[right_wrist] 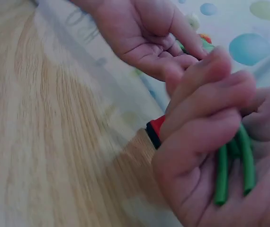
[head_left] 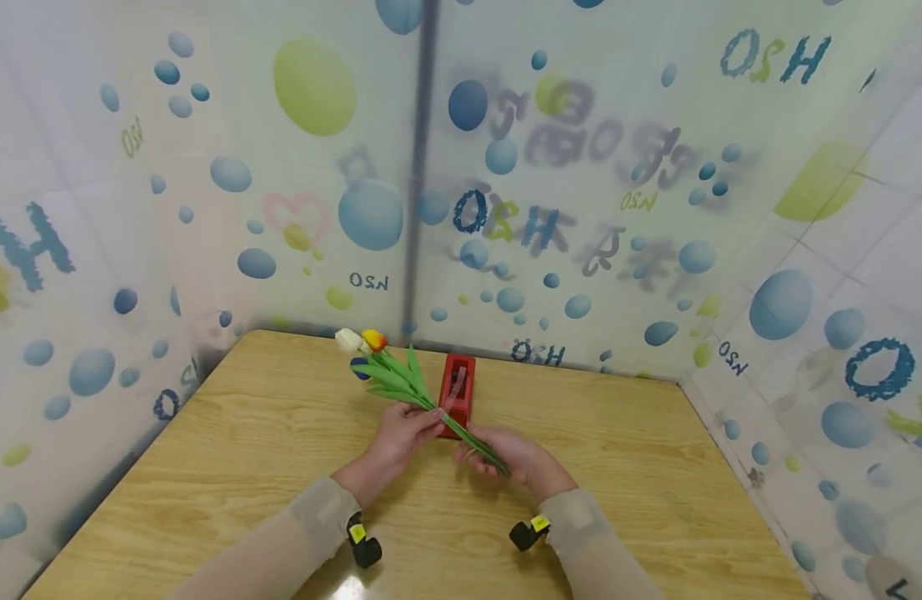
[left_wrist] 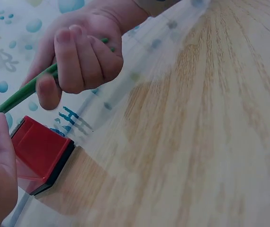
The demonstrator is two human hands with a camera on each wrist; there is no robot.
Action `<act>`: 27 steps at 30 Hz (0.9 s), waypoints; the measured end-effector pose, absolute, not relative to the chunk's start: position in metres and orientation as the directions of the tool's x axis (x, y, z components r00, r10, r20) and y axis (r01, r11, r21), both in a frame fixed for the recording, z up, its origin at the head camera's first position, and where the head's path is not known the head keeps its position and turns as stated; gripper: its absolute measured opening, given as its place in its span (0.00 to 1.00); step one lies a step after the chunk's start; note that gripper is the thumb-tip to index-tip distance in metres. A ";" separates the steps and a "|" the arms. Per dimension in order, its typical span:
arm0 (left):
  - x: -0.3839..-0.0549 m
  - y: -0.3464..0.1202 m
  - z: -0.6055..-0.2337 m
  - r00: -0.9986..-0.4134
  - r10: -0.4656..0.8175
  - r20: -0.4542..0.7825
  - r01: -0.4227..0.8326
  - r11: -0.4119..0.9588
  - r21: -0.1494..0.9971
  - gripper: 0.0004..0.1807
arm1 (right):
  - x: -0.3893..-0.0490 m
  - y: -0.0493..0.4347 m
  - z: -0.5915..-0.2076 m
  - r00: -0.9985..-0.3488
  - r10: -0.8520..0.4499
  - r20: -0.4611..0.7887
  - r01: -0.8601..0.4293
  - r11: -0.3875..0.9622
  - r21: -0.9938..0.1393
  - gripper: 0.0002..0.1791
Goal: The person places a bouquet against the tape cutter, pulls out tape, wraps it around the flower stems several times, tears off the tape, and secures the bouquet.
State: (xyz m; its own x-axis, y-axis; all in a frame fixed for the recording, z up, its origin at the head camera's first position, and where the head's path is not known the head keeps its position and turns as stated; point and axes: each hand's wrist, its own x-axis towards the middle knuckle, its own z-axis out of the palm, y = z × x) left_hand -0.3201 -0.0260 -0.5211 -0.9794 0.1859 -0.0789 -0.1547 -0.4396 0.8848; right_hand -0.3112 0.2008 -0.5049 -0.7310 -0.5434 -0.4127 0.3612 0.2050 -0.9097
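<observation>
A small bunch of tulips (head_left: pixel 412 389) slants across the middle of the head view, with white (head_left: pixel 348 340), orange-yellow (head_left: pixel 373 339) and dark blue (head_left: pixel 360 367) blooms at upper left. My left hand (head_left: pixel 397 433) pinches the green stems just below the leaves. Lower down, my right hand (head_left: pixel 517 454) curls its fingers round the stem ends (right_wrist: pixel 222 182), which lie across its palm in the right wrist view. Behind the stems stands a red tape dispenser (head_left: pixel 468 392) with a toothed edge; the stems and left fingertips partly cover it. Whether tape reaches the stems I cannot tell.
Both hands work above a wooden table (head_left: pixel 618 467). Its back edge meets a curtain (head_left: pixel 626 167) printed with blue and green dots, which also lines both sides. A black wrist camera (head_left: pixel 365 546) sits on the left sleeve and another camera (head_left: pixel 524 535) on the right.
</observation>
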 end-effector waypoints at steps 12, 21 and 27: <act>-0.320 -0.025 -0.521 -0.978 0.192 -0.081 -0.160 -0.444 0.882 0.09 | -0.316 0.204 -0.506 -0.664 -0.669 -0.335 0.328 0.142 -0.934 0.24; -0.320 -0.025 -0.520 -0.981 0.176 -0.080 -0.154 -0.465 0.872 0.02 | -0.316 0.199 -0.495 -0.827 -0.560 -0.052 -0.352 0.586 -0.730 0.28; -0.320 -0.024 -0.519 -0.981 0.169 -0.095 -0.167 -0.489 0.856 0.03 | -0.312 0.194 -0.485 -0.834 -0.551 0.026 -0.485 0.709 -0.513 0.24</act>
State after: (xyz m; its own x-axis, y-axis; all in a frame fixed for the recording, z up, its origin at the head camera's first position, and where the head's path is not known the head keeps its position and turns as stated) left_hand -0.3202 -0.0235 -0.5194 -0.9811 0.1686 -0.0948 -0.1668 -0.4891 0.8562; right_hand -0.3116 0.1938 -0.4851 -0.8339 -0.5513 0.0260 -0.4846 0.7087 -0.5127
